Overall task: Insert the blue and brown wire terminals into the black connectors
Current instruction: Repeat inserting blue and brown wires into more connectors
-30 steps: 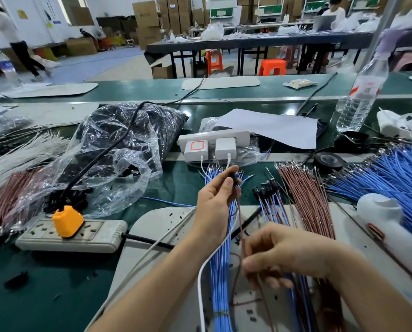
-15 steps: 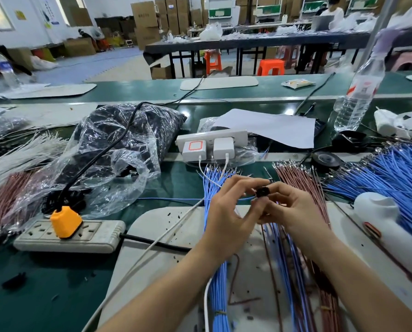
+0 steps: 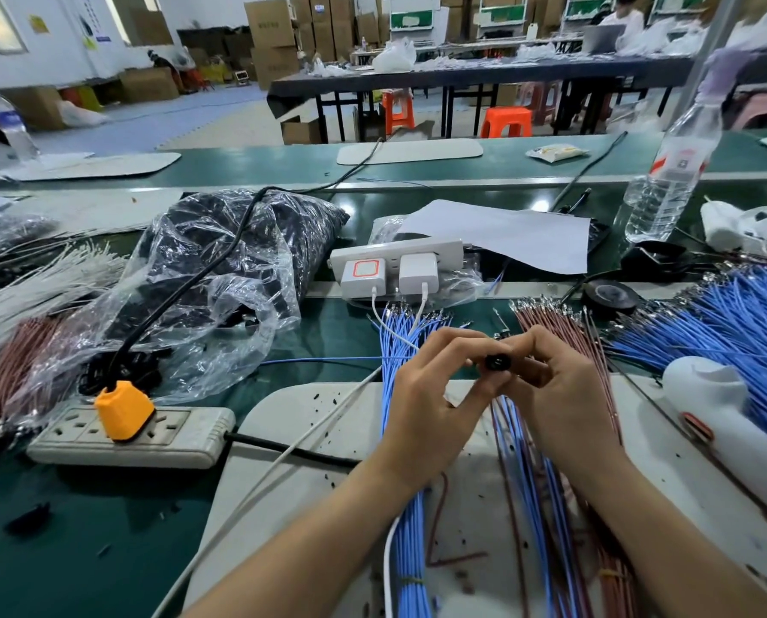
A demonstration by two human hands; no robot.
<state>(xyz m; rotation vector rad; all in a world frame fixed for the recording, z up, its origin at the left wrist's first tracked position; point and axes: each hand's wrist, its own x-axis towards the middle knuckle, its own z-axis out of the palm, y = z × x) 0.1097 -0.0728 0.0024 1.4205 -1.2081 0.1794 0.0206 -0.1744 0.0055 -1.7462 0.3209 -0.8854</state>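
Observation:
A small black connector (image 3: 496,362) is held up between both hands above the white work mat (image 3: 283,439). My left hand (image 3: 430,408) pinches it from the left with thumb and fingertips. My right hand (image 3: 555,394) pinches it from the right; whether a wire is in those fingers is hidden. A bundle of blue wires (image 3: 399,350) lies under my left hand, a bundle of brown wires (image 3: 551,323) behind my right hand. Finished blue and brown wires (image 3: 533,483) hang below the hands.
A plastic bag of black connectors (image 3: 221,269) sits at the left, a power strip with an orange plug (image 3: 123,412) in front of it. A large blue wire pile (image 3: 738,314), a white tool (image 3: 720,408), black tape roll (image 3: 611,296) and a water bottle (image 3: 671,171) stand at the right.
My right hand rose from the lower mat and met my left hand at the black connector. Both hands now hold it slightly higher than half a second ago.

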